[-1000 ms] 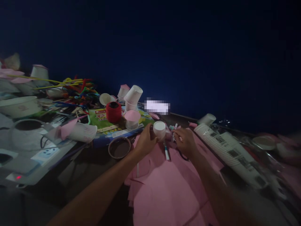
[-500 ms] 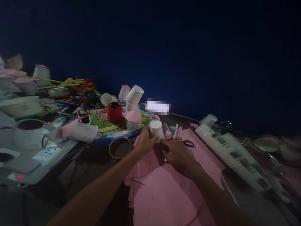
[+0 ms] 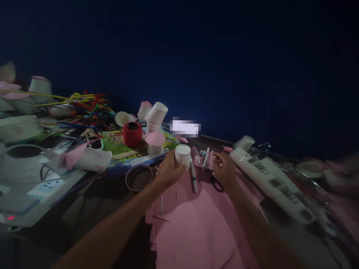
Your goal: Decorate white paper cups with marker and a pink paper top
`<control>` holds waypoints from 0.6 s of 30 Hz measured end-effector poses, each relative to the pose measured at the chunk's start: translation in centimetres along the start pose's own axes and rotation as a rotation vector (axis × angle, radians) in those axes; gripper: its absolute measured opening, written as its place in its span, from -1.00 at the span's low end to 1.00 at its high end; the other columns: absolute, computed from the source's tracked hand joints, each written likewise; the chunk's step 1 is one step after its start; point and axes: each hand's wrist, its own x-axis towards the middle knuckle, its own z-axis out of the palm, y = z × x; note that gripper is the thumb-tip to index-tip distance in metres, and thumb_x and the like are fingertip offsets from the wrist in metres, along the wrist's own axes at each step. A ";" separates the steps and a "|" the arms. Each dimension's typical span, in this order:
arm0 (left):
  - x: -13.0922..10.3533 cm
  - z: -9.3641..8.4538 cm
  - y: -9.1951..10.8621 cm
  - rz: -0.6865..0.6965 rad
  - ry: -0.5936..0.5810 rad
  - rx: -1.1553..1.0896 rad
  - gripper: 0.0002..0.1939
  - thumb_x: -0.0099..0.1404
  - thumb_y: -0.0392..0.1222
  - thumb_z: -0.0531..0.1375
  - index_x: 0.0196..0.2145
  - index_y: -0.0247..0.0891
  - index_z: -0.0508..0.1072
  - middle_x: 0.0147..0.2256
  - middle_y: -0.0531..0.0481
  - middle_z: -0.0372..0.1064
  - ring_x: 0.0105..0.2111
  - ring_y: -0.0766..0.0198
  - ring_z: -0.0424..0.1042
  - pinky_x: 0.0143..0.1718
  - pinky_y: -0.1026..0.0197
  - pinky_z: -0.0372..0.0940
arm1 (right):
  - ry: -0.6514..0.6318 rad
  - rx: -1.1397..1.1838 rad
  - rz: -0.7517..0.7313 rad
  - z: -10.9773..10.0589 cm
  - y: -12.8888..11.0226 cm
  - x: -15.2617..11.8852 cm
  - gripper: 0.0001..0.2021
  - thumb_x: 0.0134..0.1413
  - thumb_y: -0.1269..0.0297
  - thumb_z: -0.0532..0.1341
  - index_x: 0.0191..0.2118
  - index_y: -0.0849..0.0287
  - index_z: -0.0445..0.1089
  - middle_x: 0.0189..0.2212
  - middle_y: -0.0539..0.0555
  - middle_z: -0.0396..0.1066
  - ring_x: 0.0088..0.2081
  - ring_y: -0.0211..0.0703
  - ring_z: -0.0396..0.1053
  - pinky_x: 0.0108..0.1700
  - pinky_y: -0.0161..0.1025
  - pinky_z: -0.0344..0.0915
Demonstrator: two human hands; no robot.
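Observation:
My left hand (image 3: 170, 170) is closed around an upside-down white paper cup (image 3: 183, 154), its base facing up. A marker pen (image 3: 193, 177) lies on the pink paper (image 3: 196, 224), just right of the cup. My right hand (image 3: 226, 170) hovers over the paper's right side with its fingers loosely bent and apart; nothing shows in them. Beside it lie black scissors handles (image 3: 217, 184), partly covered by the hand. A little left of its fingertips are several small pens and tubes, among them a white pen (image 3: 206, 156).
On the right lies a long bagged stack of paper cups (image 3: 276, 183). At left stand a red yarn spool (image 3: 132, 134), a pink-topped cup (image 3: 155, 144) and a tape roll (image 3: 139, 178). Further left are coloured pipe cleaners (image 3: 95, 106) and a white power strip (image 3: 42, 201).
My right hand has moved away from the cup to the right, over the scissors. The marker pen now shows in full on the paper. My left hand still holds the cup.

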 end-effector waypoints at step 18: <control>-0.3 -0.3 -0.5 0.072 -0.100 0.163 -0.47 0.04 -0.30 0.14 0.03 -0.28 0.28 -0.07 -0.19 0.38 -0.09 -0.02 0.38 -0.05 -0.03 0.25 | -0.146 -0.055 0.031 1.0 1.4 2.4 -0.75 0.10 0.30 0.06 -0.27 0.22 0.47 -0.30 0.17 0.51 -0.21 -0.04 0.39 -0.05 -0.10 0.21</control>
